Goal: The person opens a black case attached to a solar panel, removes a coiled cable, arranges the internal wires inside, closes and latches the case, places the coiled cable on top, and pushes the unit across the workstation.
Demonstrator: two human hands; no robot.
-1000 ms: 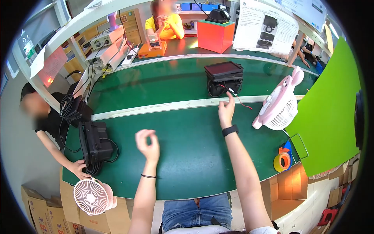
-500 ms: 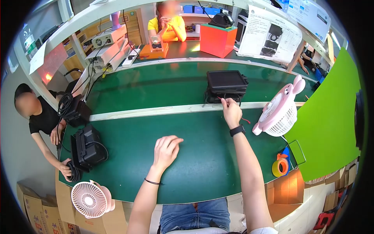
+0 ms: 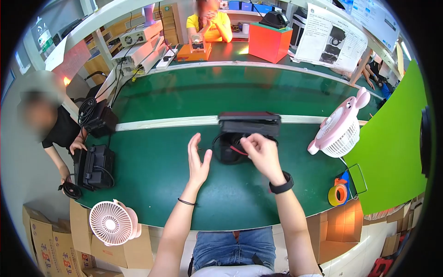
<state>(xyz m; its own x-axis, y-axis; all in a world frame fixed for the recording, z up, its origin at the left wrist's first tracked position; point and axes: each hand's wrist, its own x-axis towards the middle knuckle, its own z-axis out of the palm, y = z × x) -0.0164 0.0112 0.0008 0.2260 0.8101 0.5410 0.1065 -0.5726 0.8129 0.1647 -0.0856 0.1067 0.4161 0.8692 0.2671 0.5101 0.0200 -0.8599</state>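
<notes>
A black box-shaped device [image 3: 249, 123], blurred by motion, stands in front of me on the green table, with a dark rounded part and black cable below its upper case. My right hand [image 3: 262, 156] is closed at its near side. A thin red cord [image 3: 238, 150] runs into those fingers, and they partly hide the device's lower part. My left hand [image 3: 199, 159] is raised just left of the device, fingers stretched out, thumb apart, touching nothing.
A pink fan [image 3: 339, 127] and tape rolls [image 3: 338, 194] are on the right. Another black device [image 3: 96, 167] lies at the left, beside a person's hand [image 3: 66, 175] and coiled cable. A second pink fan [image 3: 113, 222] is front left. A white rail [image 3: 166, 122] crosses the table.
The black device has come toward me and left, across the white rail, along with my right hand. My left hand has moved forward and spread its fingers. The view has shifted slightly.
</notes>
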